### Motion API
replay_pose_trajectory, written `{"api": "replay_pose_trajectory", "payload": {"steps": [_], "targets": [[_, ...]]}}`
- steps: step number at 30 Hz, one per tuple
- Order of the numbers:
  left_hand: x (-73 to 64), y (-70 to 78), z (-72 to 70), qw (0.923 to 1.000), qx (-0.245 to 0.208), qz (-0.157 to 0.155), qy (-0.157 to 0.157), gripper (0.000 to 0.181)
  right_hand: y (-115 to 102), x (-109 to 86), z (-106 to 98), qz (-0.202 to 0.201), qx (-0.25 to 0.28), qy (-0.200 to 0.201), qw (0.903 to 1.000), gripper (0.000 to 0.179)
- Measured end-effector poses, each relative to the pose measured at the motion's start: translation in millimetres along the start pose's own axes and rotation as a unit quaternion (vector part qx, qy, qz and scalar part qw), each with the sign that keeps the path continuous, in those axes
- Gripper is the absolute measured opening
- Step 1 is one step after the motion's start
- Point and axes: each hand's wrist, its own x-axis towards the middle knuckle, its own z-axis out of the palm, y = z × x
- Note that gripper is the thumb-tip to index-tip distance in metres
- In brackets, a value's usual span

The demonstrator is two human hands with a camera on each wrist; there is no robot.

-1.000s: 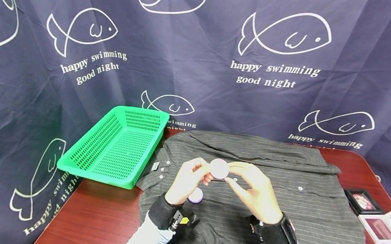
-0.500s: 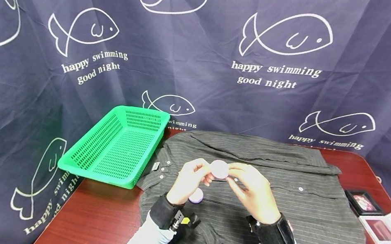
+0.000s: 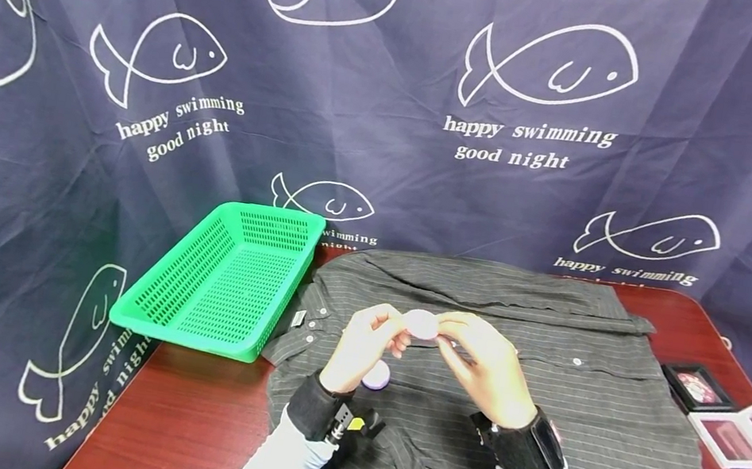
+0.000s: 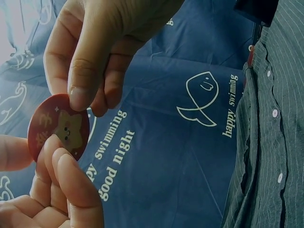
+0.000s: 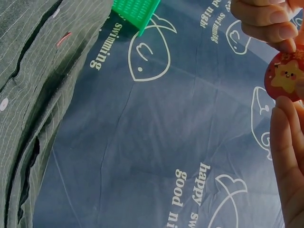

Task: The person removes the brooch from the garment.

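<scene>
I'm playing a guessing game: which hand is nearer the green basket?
Left. The left hand is right of the green basket; the right hand is farther along that side.

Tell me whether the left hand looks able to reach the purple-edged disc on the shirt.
Likely yes: nothing lies on the purple-edged disc near the left hand, though that hand pinches the star-printed disc.
</scene>
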Motion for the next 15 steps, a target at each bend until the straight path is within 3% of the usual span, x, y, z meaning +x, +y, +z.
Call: {"api": "replay_pose_trajectory", "payload": {"steps": [6, 11, 15], "targets": [[-0.6, 1.7, 1.5, 0.9999, 0.015, 0.007, 0.0, 0.025, 3.6, -0.2, 2.4, -0.017, 0.005, 0.034, 0.9992, 0.028], [-2.0, 2.4, 0.5, 0.9987, 0.046, 0.018, -0.009, 0.026, 6.2, -1.7, 1.0, 0.003, 0.005, 0.034, 0.9994, 0.006], [-4.2, 2.3, -1.8, 0.995, 0.094, 0.032, -0.007, 0.024, 8.0, -2.6, -1.7, 0.032, 0.009, 0.034, 0.9989, 0.022]]}}
